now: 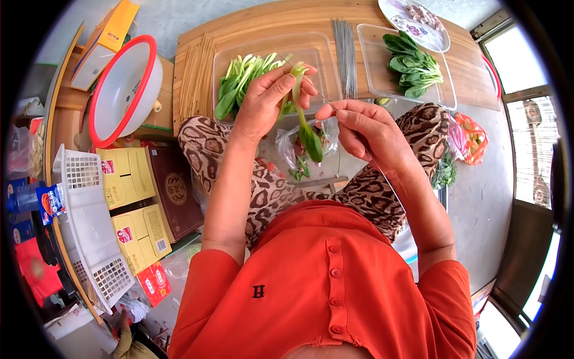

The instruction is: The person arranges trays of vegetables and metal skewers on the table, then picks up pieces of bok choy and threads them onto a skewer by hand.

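My left hand [267, 100] pinches a green leaf with a pale stalk [299, 96], its dark blade [311, 143] hanging down over my lap. Between the fingers of my right hand [372, 130] is a long thin metal skewer [387, 184], running from the stalk back past my right wrist. Its far end meets the stalk near my left fingertips; whether it pierces the stalk I cannot tell. Behind my left hand, a clear plastic tray [317, 54] holds several loose leafy greens [239, 81]. A second clear tray [372, 63] at the right bears bunched greens [412, 69].
Metal skewers [344, 57] and thin wooden sticks [196, 81] lie on the wooden table [263, 21]. A patterned plate [406, 21] with pale pieces stands back right. Left are a red-rimmed basin [122, 90], yellow boxes [140, 239] and a white basket [89, 221]. A plastic bag [290, 143] sits below the table.
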The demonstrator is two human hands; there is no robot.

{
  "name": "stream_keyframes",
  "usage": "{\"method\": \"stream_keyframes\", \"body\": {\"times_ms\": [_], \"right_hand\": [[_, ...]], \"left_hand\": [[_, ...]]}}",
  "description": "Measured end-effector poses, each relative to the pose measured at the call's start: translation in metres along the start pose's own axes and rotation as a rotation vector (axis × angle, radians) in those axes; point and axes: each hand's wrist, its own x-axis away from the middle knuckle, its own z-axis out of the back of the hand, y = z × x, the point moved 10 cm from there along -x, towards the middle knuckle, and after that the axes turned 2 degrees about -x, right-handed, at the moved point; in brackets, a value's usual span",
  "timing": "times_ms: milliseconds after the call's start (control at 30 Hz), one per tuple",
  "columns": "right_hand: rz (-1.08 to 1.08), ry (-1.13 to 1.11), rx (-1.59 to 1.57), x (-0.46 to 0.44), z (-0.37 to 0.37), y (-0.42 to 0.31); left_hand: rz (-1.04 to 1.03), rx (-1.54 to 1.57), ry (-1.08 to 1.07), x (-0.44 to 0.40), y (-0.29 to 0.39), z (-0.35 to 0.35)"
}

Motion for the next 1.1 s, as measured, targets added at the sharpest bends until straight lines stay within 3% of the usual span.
{"method": "stream_keyframes", "body": {"times_ms": [400,467,633,733,867,933,1000,1100], "right_hand": [[-0.001,-0.004,-0.035,-0.009,0.017,0.009],[-0.069,0.015,-0.008,-0.001,0.022,0.014],[-0.073,0.087,0.033,0.013,0.052,0.022],[-0.058,0.119,0.012,0.017,0.064,0.023],[-0.078,0.149,-0.002,0.02,0.073,0.029],[-0.106,0.146,-0.014,0.021,0.072,0.03],[-0.108,0.147,-0.015,0.021,0.072,0.029],[-0.109,0.158,-0.003,0.022,0.076,0.028]], "left_hand": [[0.249,0.001,-0.175,-0.001,-0.04,-0.022],[0.167,-0.241,-0.178,-0.01,-0.033,-0.006],[0.329,-0.511,0.375,-0.04,-0.061,0.146],[0.389,-0.638,0.452,-0.051,-0.094,0.193],[0.418,-0.913,0.428,-0.074,-0.136,0.206],[0.381,-1.294,0.392,-0.086,-0.149,0.211],[0.519,-1.548,0.367,-0.08,-0.144,0.189],[0.482,-1.756,0.328,-0.082,-0.156,0.18]]}}
